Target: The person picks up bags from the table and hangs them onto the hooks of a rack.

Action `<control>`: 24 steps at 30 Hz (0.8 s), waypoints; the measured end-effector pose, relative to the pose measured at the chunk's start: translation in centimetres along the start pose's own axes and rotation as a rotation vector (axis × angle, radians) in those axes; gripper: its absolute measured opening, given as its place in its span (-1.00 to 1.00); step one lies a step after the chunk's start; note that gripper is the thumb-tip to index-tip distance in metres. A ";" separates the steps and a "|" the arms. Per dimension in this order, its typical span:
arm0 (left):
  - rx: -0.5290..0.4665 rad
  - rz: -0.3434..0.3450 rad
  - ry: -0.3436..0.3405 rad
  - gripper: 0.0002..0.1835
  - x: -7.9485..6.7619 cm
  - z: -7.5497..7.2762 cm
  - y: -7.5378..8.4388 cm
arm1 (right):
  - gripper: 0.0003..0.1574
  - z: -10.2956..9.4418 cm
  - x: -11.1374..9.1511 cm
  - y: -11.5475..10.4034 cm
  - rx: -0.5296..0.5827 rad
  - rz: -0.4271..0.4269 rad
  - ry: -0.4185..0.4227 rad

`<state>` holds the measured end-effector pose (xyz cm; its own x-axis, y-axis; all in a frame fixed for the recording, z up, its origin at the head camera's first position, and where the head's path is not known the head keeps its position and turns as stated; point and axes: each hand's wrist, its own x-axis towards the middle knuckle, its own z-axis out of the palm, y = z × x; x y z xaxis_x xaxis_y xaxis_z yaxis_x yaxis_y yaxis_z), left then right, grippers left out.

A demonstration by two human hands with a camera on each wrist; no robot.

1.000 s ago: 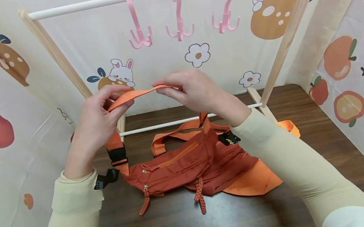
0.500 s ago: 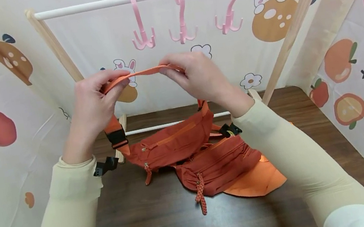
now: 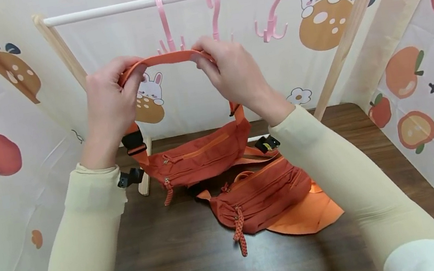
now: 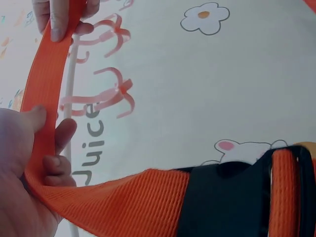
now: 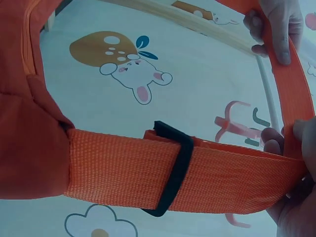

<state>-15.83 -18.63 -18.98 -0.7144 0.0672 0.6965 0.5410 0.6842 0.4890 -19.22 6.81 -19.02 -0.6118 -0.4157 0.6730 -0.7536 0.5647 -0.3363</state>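
A rust-red waist bag [image 3: 203,156] hangs by its orange strap [image 3: 168,58], which both hands hold up at the height of the pink hooks. My left hand [image 3: 109,98] pinches the strap between thumb and fingers on the left. On the right, my right hand [image 3: 232,71] pinches it the same way, leaving a short span between them. A black buckle [image 4: 227,197] joins the strap below the left hand. Below the right hand, a black slider [image 5: 173,168] sits on the webbing. The left and middle pink hooks are partly hidden behind the hands and strap.
A second rust-red waist bag [image 3: 262,194] lies on the dark wood table [image 3: 178,265], with an orange piece [image 3: 308,215] under it. Behind stands a wooden rack whose white rail [image 3: 116,9] carries three pink hooks [image 3: 272,13]. Printed cloth walls [image 3: 4,216] enclose the sides.
Both hands have risen with the strap toward the rail. The held bag has lifted up off the second bag, which stays on the table.
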 end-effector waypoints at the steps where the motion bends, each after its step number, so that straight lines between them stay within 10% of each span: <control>1: 0.008 -0.012 0.006 -0.70 0.3 0.1 0.1 | -0.71 0.0 0.2 0.0 -0.003 0.010 0.005; 24: 0.040 -0.237 0.009 -0.64 4.9 2.2 -0.4 | -0.61 0.4 3.5 -0.3 -0.152 0.249 -0.020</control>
<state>-20.52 -16.96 -16.94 -0.8152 -0.1049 0.5697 0.3409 0.7083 0.6182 -21.22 4.88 -16.87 -0.7790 -0.2646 0.5684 -0.5364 0.7506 -0.3857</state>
